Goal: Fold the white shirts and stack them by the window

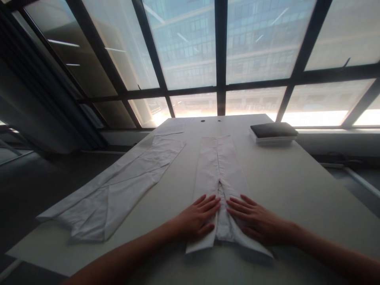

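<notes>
A white garment, folded into a long strip (208,166), lies on the white table in front of me. Its two sides meet along a middle seam that parts near the front end, where the lower corners flare outward. My left hand (199,217) rests flat on the left side of the cloth, fingers stretched toward the seam. On the right side, my right hand (255,219) also lies flat, its fingers slightly spread and pointing at the seam. Both palms press on the fabric without gripping it. Cloth under the hands is hidden.
Another white garment (127,182) is spread, wrinkled, along the table's left edge. A stack of folded cloth with a dark piece on top (274,130) sits at the back right. The white table (303,198) reaches toward large dark-framed windows (190,47).
</notes>
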